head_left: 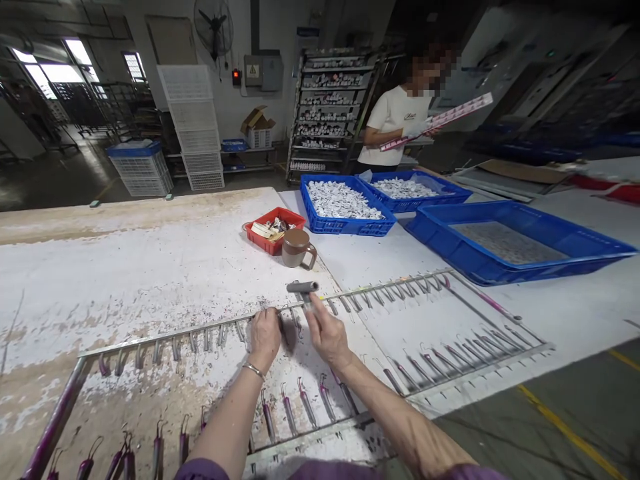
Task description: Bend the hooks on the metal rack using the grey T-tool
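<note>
A long metal frame (pixel 165 341) with rows of hooked metal pegs along both long sides lies flat on the table, stained purple in places. My left hand (pixel 267 333) is closed at its far rail, near the middle; the fingers hide the exact spot they grip. Just to the right, my right hand (pixel 327 333) is wrapped round the handle of a grey hammer-like tool (pixel 301 287) with a tube-shaped head. That head is raised over the far rail. Several purple-grey hooked pegs (pixel 287 407) stick up from the near rail beneath my forearms.
Beyond the frame stand a brown lidded mug (pixel 295 249) and a red tray (pixel 267 241) of scraps. Blue crates (pixel 345 230) hold small white pieces; another blue crate (pixel 485 267) sits at right. A person (pixel 395 123) behind holds a long pink-and-white strip (pixel 440 121).
</note>
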The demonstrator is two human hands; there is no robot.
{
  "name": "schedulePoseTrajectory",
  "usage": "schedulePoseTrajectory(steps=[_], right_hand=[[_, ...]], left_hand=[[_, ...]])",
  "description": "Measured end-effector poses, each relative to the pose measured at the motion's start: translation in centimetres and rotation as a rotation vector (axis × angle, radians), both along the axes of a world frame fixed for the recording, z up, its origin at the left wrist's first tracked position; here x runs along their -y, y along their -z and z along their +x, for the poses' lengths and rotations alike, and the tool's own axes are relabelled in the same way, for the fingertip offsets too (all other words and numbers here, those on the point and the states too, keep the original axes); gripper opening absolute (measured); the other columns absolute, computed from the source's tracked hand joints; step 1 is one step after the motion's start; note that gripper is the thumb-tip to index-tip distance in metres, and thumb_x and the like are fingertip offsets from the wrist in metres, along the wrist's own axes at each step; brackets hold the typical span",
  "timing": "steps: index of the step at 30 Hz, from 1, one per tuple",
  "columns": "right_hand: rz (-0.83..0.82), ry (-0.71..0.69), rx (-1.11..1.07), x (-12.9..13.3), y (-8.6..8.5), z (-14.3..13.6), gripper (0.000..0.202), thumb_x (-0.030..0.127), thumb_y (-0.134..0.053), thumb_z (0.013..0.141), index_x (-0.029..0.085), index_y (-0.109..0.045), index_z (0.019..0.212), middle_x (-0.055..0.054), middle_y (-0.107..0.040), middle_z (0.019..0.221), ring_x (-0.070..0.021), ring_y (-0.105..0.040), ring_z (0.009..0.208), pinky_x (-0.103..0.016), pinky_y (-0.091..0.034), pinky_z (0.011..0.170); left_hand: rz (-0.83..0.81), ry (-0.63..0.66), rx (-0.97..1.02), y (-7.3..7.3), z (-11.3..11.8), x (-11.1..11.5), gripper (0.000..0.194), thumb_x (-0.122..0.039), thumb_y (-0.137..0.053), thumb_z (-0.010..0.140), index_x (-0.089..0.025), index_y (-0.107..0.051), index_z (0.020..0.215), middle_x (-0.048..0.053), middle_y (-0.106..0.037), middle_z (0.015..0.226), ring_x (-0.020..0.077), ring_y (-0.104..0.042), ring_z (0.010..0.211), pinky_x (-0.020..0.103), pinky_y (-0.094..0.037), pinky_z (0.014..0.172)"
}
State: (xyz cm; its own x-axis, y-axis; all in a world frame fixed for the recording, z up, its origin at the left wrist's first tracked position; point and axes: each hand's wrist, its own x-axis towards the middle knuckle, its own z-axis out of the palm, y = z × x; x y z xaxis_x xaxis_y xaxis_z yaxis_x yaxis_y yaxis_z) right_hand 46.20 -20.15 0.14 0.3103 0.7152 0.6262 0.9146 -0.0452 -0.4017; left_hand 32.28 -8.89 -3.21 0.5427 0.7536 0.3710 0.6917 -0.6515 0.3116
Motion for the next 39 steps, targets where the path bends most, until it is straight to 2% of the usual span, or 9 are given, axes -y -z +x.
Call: schedulePoseTrajectory(steps=[4, 9, 15, 20, 25, 30, 32, 35, 39], right_hand=[[-0.246, -0.028, 0.051, 0.2, 0.0, 0.1, 0.044, 0.033, -0.041, 0.107, 0.020, -0.057, 0.145, -0.003, -0.075, 0.070, -0.0173, -0.068, 0.057, -0.023, -0.048, 0.053], [0.014, 0.046, -0.009, 0.3, -1.5, 0.2, 0.048, 0.033, -0.035, 0.109, 0.016, -0.049, 0.152, -0.013, -0.077, 0.109, -0.0172, -0.072, 0.072, -0.025, -0.053, 0.066], [-0.241, -0.017, 0.090, -0.1, -0.8, 0.3, 0.041, 0.032, -0.046, 0.105, 0.022, -0.060, 0.142, -0.003, -0.077, 0.073, -0.0176, -0.070, 0.059, -0.023, -0.047, 0.054], [0.000, 0.005, 0.002, 0.2, -1.5, 0.2, 0.048, 0.032, -0.035, 0.108, 0.017, -0.047, 0.153, -0.013, -0.076, 0.113, -0.0187, -0.075, 0.081, -0.025, -0.055, 0.070], [-0.280, -0.007, 0.066, 0.0, -0.7, -0.2, 0.044, 0.033, -0.041, 0.106, 0.021, -0.055, 0.147, -0.003, -0.075, 0.070, -0.0173, -0.066, 0.052, -0.023, -0.045, 0.050], [-0.049, 0.045, -0.020, 0.3, -1.6, 0.0, 0.048, 0.036, -0.034, 0.109, 0.018, -0.052, 0.149, -0.010, -0.078, 0.097, -0.0173, -0.071, 0.068, -0.024, -0.051, 0.063], [-0.081, 0.056, 0.021, 0.3, -1.2, 0.0, 0.048, 0.033, -0.032, 0.108, 0.016, -0.055, 0.147, -0.011, -0.078, 0.091, -0.0176, -0.070, 0.064, -0.025, -0.049, 0.059], [-0.254, 0.037, 0.112, 0.1, -0.5, 0.0, 0.045, 0.033, -0.036, 0.107, 0.017, -0.062, 0.141, -0.003, -0.070, 0.062, -0.0171, -0.061, 0.047, -0.024, -0.039, 0.046], [-0.105, 0.048, 0.064, 0.3, -1.0, 0.0, 0.045, 0.034, -0.039, 0.108, 0.019, -0.056, 0.147, -0.006, -0.076, 0.079, -0.0161, -0.067, 0.059, -0.023, -0.046, 0.056]], left_hand=[[0.015, -0.004, 0.021, 0.1, 0.2, 0.0, 0.021, -0.013, -0.044, 0.102, -0.016, -0.064, 0.100, 0.008, -0.069, 0.087, 0.0209, -0.064, 0.087, 0.030, -0.048, 0.079], [0.015, -0.010, -0.005, 0.2, 0.2, 0.0, 0.020, -0.009, -0.046, 0.099, -0.017, -0.065, 0.098, 0.008, -0.070, 0.088, 0.0219, -0.064, 0.088, 0.030, -0.047, 0.078], [0.025, -0.003, 0.010, 0.3, 0.2, -0.1, 0.020, -0.013, -0.045, 0.101, -0.017, -0.064, 0.096, 0.008, -0.070, 0.087, 0.0209, -0.064, 0.086, 0.030, -0.047, 0.078], [0.009, -0.003, 0.001, 0.2, 0.0, 0.0, 0.020, -0.011, -0.045, 0.099, -0.018, -0.064, 0.097, 0.008, -0.070, 0.088, 0.0218, -0.064, 0.087, 0.030, -0.047, 0.078], [0.020, 0.011, 0.016, 0.1, 0.0, 0.0, 0.023, -0.015, -0.041, 0.103, -0.018, -0.063, 0.097, 0.008, -0.069, 0.086, 0.0204, -0.064, 0.085, 0.029, -0.047, 0.078], [0.009, 0.015, 0.013, 0.0, 0.0, 0.0, 0.021, -0.011, -0.043, 0.101, -0.017, -0.063, 0.098, 0.007, -0.070, 0.088, 0.0208, -0.064, 0.086, 0.029, -0.047, 0.076], [0.010, 0.013, 0.013, 0.0, 0.0, 0.0, 0.021, -0.012, -0.043, 0.101, -0.017, -0.063, 0.097, 0.008, -0.069, 0.086, 0.0209, -0.064, 0.085, 0.029, -0.047, 0.076], [0.009, 0.003, 0.017, -0.1, 0.1, 0.1, 0.023, -0.014, -0.042, 0.103, -0.016, -0.063, 0.097, 0.008, -0.069, 0.085, 0.0209, -0.064, 0.084, 0.029, -0.048, 0.075], [-0.004, 0.007, 0.002, -0.3, 0.1, 0.2, 0.021, -0.012, -0.043, 0.101, -0.017, -0.063, 0.098, 0.008, -0.069, 0.087, 0.0213, -0.065, 0.086, 0.030, -0.048, 0.077]])
